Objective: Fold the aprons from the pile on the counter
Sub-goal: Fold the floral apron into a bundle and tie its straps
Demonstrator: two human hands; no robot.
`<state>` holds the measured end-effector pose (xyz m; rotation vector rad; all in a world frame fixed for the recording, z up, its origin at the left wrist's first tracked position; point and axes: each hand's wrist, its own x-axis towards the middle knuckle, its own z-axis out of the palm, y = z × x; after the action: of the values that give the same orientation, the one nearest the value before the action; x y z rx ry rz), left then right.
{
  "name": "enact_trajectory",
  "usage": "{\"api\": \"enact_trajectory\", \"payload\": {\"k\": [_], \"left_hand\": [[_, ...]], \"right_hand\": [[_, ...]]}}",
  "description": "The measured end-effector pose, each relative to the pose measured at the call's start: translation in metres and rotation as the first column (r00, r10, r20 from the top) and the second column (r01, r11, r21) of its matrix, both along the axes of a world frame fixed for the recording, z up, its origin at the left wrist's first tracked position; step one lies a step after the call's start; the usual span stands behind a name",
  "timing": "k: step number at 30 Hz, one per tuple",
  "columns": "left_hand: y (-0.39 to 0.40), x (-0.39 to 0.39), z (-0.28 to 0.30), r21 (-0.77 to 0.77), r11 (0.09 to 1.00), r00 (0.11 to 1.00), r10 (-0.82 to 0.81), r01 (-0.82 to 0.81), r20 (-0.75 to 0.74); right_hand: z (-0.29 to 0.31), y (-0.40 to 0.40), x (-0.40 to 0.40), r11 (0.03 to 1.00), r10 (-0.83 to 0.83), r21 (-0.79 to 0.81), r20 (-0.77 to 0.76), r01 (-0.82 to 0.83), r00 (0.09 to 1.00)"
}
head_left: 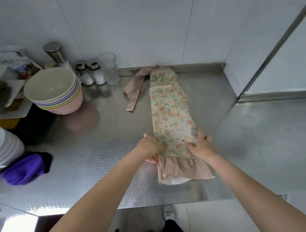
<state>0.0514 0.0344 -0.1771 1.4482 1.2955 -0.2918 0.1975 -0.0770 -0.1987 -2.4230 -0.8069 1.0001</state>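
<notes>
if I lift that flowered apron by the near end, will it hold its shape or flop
Likely flop: the apron is thin cloth, folded into a long strip lying flat on the counter. Its loose ties would probably trail. It may slide easily, since the counter looks like smooth metal. Both hands, left and right, hold its sides.

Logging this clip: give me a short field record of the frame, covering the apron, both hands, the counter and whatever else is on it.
apron: floral apron folded into a long narrow strip, lying lengthwise on the counter, dotted ruffle nearest the person
ties: dotted ties trail out to the left at the far end
left hand: left hand grips the strip's left edge near the ruffle
right hand: right hand holds the right edge, opposite
other items: stacked pastel bowls, white plates, purple cloth, two shakers, a clear glass
</notes>
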Motion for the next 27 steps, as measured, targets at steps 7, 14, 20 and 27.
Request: {"api": "enact_trajectory", "payload": {"k": [7,14,20,27], "left_hand": [[-0.031,-0.009,-0.008,-0.024,0.999,0.977,0.046,-0.042,0.206],[-0.052,-0.043,-0.031,0.493,0.839,0.973,-0.213,0.228,-0.088],[-0.057,-0.051,-0.030,0.613,0.099,0.518,-0.649,0.784,-0.557],[-0.063,-0.061,-0.027,0.500,0.267,0.502,-0.752,0.824,-0.427]], "right_hand": [[0.003,-0.038,-0.035,0.888,0.461,-0.172,0.318,-0.427,0.829],[-0.001,-0.070,-0.035,0.531,0.788,-0.299,0.517,-0.793,0.333],[-0.014,-0.083,-0.030,0.563,0.819,-0.336,0.348,-0.755,0.456],[-0.008,-0.095,-0.040,0.571,0.795,-0.273,0.420,-0.774,0.438]]}}
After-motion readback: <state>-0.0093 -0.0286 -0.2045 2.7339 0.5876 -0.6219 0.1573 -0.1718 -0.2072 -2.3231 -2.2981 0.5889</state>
